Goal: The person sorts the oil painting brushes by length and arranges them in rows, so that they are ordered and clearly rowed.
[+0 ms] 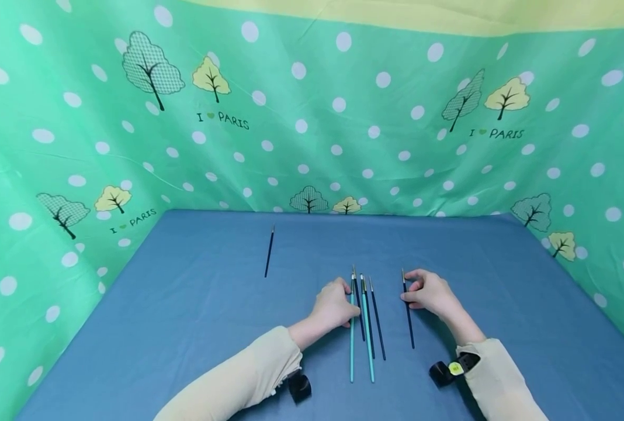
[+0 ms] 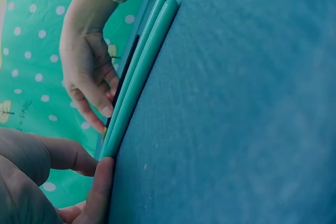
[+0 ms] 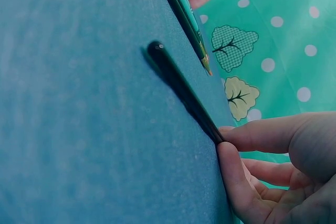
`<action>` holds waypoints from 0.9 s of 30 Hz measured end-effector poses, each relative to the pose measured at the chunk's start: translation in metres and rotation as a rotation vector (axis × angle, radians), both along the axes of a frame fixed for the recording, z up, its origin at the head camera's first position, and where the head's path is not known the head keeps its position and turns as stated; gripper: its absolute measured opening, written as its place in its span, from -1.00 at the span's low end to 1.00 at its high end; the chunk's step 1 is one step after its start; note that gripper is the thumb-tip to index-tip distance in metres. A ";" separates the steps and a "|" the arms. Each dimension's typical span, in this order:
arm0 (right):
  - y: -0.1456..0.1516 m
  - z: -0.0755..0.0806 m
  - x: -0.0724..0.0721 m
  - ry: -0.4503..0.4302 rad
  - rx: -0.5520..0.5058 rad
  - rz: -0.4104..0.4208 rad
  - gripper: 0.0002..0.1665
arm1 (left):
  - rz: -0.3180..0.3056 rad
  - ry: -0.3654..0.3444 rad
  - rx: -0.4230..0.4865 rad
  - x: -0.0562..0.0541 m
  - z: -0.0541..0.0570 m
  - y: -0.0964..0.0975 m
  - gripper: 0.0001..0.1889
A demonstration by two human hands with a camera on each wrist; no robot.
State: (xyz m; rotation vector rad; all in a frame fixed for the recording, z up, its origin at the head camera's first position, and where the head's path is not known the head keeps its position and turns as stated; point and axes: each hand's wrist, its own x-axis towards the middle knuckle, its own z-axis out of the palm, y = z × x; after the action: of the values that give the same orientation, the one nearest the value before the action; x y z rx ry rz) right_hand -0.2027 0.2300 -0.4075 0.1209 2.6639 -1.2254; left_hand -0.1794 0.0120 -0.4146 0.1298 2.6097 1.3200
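My left hand pinches a teal paintbrush at the left side of a loose group, thumb and fingers around its upper handle. Beside it lies a second teal paintbrush, with several dark paintbrushes among and to the right of the teal ones. Bristle ends point away from me. To the right of the group, my right hand holds a single dark paintbrush between thumb and fingers. In the right wrist view that dark paintbrush lies along the cloth, its upper part hidden by the fingertips.
Farther back on the left, one dark paintbrush lies alone. A blue cloth covers the table. Green printed fabric hangs behind it and along the sides. Black wrist cameras sit at both sleeves, low over the cloth.
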 end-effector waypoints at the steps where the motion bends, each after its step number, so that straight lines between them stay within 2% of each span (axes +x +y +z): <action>1: 0.000 0.000 0.000 -0.001 -0.001 0.000 -0.40 | -0.001 0.004 -0.009 0.000 0.000 0.001 -0.67; 11: -0.002 -0.002 0.001 0.011 0.001 -0.001 -0.40 | -0.027 0.067 -0.111 0.001 0.000 0.003 -0.67; 17: -0.002 -0.005 0.003 -0.005 -0.011 0.004 -0.40 | -0.047 -0.002 -0.085 0.000 -0.003 -0.001 -0.68; 23: -0.003 -0.003 -0.001 0.005 -0.009 0.001 -0.41 | -0.047 -0.073 -0.030 -0.006 0.004 -0.007 -0.70; 27: -0.002 -0.003 -0.001 0.001 -0.004 -0.004 -0.40 | -0.048 -0.102 -0.013 -0.009 0.005 -0.008 -0.71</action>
State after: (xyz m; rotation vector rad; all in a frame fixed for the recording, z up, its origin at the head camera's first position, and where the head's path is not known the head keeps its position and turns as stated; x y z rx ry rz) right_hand -0.2041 0.2285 -0.4102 0.1248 2.6635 -1.2315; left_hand -0.1888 0.0036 -0.4096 0.1188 2.5139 1.2597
